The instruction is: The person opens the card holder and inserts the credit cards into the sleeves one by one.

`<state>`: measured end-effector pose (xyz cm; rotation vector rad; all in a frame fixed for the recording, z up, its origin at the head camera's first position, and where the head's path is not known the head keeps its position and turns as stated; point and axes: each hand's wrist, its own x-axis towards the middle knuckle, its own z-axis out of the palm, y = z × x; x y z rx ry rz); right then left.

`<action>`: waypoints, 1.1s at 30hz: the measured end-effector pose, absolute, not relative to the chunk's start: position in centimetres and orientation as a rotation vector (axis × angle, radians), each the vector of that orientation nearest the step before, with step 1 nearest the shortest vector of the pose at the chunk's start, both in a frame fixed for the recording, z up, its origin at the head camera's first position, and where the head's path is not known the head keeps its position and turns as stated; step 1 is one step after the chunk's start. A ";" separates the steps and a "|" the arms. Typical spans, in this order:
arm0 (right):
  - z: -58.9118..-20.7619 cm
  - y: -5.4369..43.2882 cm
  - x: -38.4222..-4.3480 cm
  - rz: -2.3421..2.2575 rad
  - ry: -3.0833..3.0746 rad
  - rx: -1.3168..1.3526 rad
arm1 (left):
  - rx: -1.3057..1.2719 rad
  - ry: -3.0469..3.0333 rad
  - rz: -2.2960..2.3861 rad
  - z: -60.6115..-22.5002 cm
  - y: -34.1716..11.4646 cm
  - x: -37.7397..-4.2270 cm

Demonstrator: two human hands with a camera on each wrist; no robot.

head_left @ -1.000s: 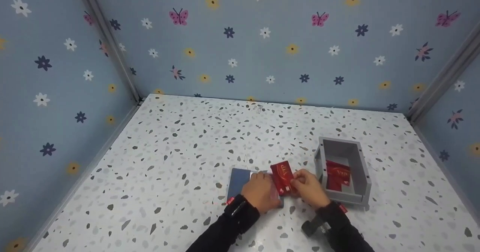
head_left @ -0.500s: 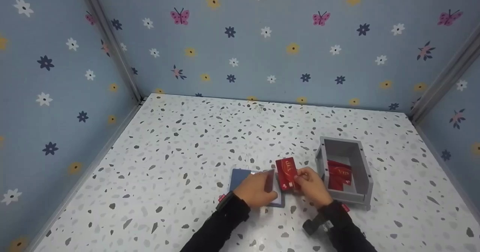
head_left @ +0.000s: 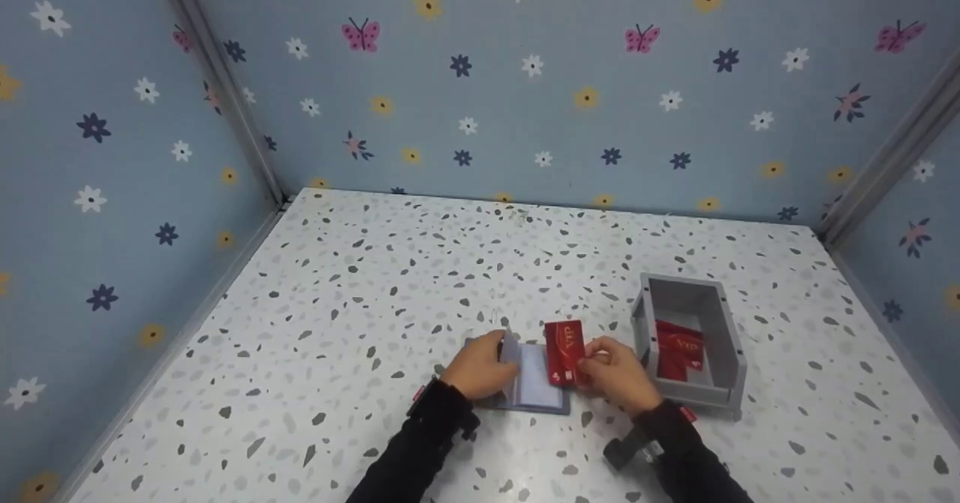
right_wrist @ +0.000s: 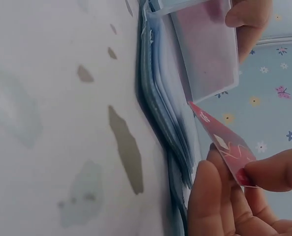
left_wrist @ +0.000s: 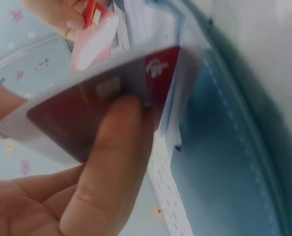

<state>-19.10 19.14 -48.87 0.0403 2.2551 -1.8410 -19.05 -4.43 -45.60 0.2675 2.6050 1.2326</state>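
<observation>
A blue card holder [head_left: 553, 411] lies spread on the speckled table, its clear pages showing. My left hand [head_left: 478, 366] pinches one raised clear sleeve page [right_wrist: 210, 59] between thumb and fingers. Inside that page sits a dark red card [left_wrist: 72, 123], seen in the left wrist view. To the right, my right hand [head_left: 619, 377] pinches a red VIP card [head_left: 564, 351] by its right edge. In the right wrist view, thumb and fingers grip that card at one end, and its far corner points toward the raised page. The pages below are partly hidden by the left hand.
A grey open bin [head_left: 733, 364] stands just right of my right hand. Several red VIP cards [head_left: 679, 347] lie inside it. Blue flowered walls [head_left: 480, 91] border the white speckled table [head_left: 360, 300] at the back and sides.
My left hand has moved left, turning the sleeve page with it, so pale pages now show beneath. The right hand still holds the red card, shifted only slightly.
</observation>
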 end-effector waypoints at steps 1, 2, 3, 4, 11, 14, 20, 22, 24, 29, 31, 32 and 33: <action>-48.8 19.2 -19.1 -1.842 2.238 0.008 | 0.262 2.614 1.244 -45.7 -4.6 -19.2; -48.8 19.2 -19.1 -1.840 2.225 -0.018 | 0.260 2.624 1.255 -45.8 -4.9 -19.3; -48.8 19.2 -19.0 -1.834 2.213 -0.038 | 0.259 2.632 1.264 -45.9 -5.1 -19.4; -48.8 19.2 -19.0 -1.829 2.206 -0.058 | 0.256 2.642 1.270 -46.0 -5.3 -19.4; -48.3 19.0 -19.1 -1.742 2.283 -0.099 | 0.222 2.713 1.217 -46.5 -6.6 -19.6; -48.2 18.8 -19.3 -1.630 2.415 -0.146 | 0.188 2.712 1.172 -46.6 -7.0 -19.6; -47.8 18.1 -19.7 -1.455 2.542 -0.218 | 0.165 2.708 1.146 -47.0 -7.4 -19.6; -47.7 17.8 -19.8 -1.428 2.539 -0.214 | 0.149 2.695 1.155 -47.1 -7.5 -19.6; -47.7 17.4 -19.9 -1.412 2.529 -0.210 | 0.147 2.690 1.157 -47.1 -7.6 -19.7; -47.7 16.7 -20.3 -1.398 2.489 -0.210 | 0.169 2.706 1.126 -47.2 -7.8 -19.7; -47.7 16.4 -20.4 -1.390 2.479 -0.200 | 0.172 2.705 1.115 -47.3 -7.8 -19.8; -47.7 16.2 -20.5 -1.382 2.479 -0.193 | 0.178 2.707 1.110 -47.3 -7.9 -19.8; -47.7 16.0 -20.6 -1.373 2.481 -0.186 | 0.183 2.707 1.106 -47.3 -7.9 -19.9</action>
